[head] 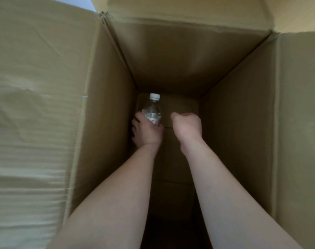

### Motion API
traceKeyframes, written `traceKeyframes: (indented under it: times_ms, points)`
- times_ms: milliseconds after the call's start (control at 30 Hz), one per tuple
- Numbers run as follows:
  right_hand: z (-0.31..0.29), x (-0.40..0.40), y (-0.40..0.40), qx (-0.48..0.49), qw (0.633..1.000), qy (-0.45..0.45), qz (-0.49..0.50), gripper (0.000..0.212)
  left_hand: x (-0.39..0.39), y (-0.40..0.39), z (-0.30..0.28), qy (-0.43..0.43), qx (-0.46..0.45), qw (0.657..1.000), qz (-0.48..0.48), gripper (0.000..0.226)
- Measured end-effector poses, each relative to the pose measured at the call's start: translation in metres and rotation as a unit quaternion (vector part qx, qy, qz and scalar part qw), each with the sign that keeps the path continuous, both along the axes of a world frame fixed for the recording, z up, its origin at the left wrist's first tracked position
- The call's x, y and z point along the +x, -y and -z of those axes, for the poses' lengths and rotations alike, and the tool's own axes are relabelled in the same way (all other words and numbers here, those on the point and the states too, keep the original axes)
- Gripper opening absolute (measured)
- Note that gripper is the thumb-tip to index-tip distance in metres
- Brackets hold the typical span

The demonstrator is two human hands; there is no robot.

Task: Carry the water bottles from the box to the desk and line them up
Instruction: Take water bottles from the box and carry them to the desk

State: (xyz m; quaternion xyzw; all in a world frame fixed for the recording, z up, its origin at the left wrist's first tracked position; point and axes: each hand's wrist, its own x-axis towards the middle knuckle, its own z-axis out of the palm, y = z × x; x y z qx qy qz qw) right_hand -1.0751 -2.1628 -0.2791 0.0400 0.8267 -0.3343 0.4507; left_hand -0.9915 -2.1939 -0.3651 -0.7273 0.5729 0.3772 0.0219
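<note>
Cardboard box point(239, 123), deep and narrow: I judge the step in hand is lifting the bottle point(152, 110) out. It should come straight up, kept upright and off the left wall, with a firm grip low on the body. The left hand point(146, 131) is wrapped round the bottle at the far left of the box floor. The right hand point(187, 125) is curled into a fist just right of it, with nothing visible in it.

1 cardboard box point(106, 123), flaps open. 1 clear water bottle point(152, 109) with white cap visible inside the box, at its far-left bottom corner. 2 bare hands inside the box: left hand point(146, 131), right hand point(187, 125).
</note>
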Motion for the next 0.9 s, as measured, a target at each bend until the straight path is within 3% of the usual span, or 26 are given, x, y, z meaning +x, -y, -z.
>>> traceKeyframes:
  times_ms: [200, 433, 567, 700, 900]
  points:
    - [-0.032, -0.001, -0.016, -0.022, 0.999, -0.008, -0.025, 0.029, 0.009, -0.018, -0.041, -0.082, -0.015, 0.995, -0.055, 0.077]
    - [-0.082, 0.009, -0.044, -0.042, 0.999, -0.018, -0.002, 0.019, 0.034, -0.037, -0.103, -0.213, -0.031, 0.975, -0.050, 0.081]
    - [-0.110, 0.023, -0.063, -0.052, 0.998, -0.025, -0.033, 0.027, 0.052, -0.043, -0.138, -0.240, -0.025, 0.969, -0.045, 0.075]
    - [-0.130, 0.035, -0.082, -0.061, 0.996, -0.038, -0.057, 0.007, 0.074, -0.059, -0.173, -0.267, -0.032, 0.961, -0.067, 0.072]
    - [-0.164, 0.051, -0.105, -0.047, 0.989, -0.049, -0.133, 0.015, 0.100, -0.099, -0.222, -0.259, -0.064, 0.960, -0.083, 0.072]
